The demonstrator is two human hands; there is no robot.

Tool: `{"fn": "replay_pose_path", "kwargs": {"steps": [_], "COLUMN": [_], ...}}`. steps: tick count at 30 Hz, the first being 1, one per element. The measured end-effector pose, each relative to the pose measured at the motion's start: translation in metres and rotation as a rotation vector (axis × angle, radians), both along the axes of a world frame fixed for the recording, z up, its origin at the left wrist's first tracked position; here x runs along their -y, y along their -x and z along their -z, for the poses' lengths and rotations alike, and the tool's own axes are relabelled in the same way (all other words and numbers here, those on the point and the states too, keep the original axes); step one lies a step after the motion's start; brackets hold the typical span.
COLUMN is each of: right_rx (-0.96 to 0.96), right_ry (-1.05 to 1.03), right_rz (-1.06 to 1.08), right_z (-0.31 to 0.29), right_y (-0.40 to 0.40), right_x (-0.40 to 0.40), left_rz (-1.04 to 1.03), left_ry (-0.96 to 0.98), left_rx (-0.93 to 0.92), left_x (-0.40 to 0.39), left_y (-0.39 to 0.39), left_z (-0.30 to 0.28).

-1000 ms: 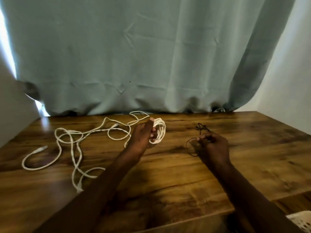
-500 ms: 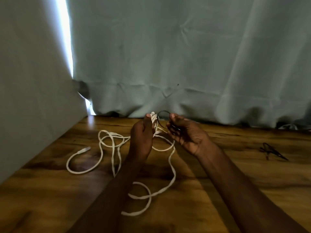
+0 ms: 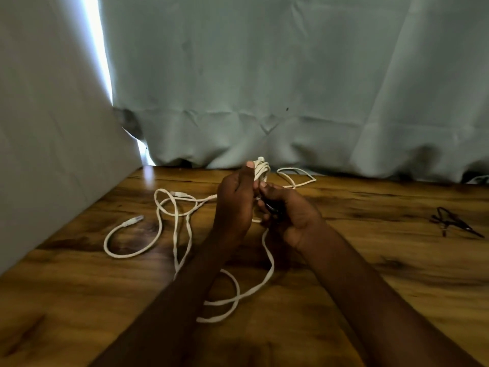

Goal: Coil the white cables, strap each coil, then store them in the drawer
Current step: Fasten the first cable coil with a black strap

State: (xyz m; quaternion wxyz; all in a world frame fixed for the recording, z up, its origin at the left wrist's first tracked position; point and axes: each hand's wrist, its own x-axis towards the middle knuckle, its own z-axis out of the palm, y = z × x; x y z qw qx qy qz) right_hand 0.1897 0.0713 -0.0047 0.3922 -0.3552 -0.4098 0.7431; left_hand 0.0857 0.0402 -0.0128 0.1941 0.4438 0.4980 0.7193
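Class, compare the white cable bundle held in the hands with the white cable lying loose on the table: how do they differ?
The coiled cable is wound into tight loops; the loose cable sprawls in wide, open curves. The coiled cable is held up off the wooden table, gripped by the left hand; the loose cable lies flat on it, untouched. The loose cable shows a connector end; the coiled cable shows none. Both are white.

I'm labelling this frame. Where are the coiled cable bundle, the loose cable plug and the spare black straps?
coiled cable bundle (image 3: 262, 168), head view, top of loops.
loose cable plug (image 3: 132, 221), head view, connector body.
spare black straps (image 3: 449, 221), head view, tangled middle.
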Motion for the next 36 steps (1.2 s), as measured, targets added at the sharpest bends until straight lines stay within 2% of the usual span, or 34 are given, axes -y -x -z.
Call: {"fn": "replay_pose_path", "kwargs": {"steps": [3, 7, 10, 17, 21, 23, 26, 29, 31, 36], "right_rx": [-0.070, -0.113, -0.146, -0.308, -0.316, -0.276, -0.246, -0.193, -0.170, -0.113], "right_ry": [0.074, 0.177, 0.188, 0.131, 0.044, 0.024, 0.025, 0.044, 0.045, -0.068], "right_rz": [-0.084, -0.049, -0.036, -0.147, -0.240, -0.218, -0.186, -0.157, -0.140, -0.150], "right_z": [-0.007, -0.009, -0.011, -0.007, -0.014, -0.014, -0.014, -0.012, -0.012, -0.015], "right_y": [-0.006, -0.001, -0.001, -0.001, -0.006, -0.005, -0.002, 0.002, 0.004, 0.003], "right_x": [0.000, 0.004, 0.003, 0.005, 0.006, 0.006, 0.008, 0.013, 0.015, 0.016], "left_rz": [0.005, -0.046, -0.069, -0.138, -0.206, -0.193, -0.167, -0.098, -0.047, 0.042], "left_ry": [-0.005, -0.013, 0.017, 0.014, 0.011, 0.012, -0.004, 0.013, 0.026, -0.086], "left_rx": [-0.053, -0.239, -0.296, -0.344, -0.444, -0.464, -0.409, -0.222, -0.206, -0.175], "left_x": [0.002, 0.004, 0.004, 0.008, 0.008, 0.006, 0.005, 0.002, 0.000, 0.004], "left_y": [-0.002, -0.003, -0.003, 0.001, 0.004, 0.001, -0.001, 0.007, 0.013, 0.010], "left_z": [0.000, 0.002, 0.001, -0.002, -0.001, 0.000, 0.002, 0.004, 0.003, -0.006]}}
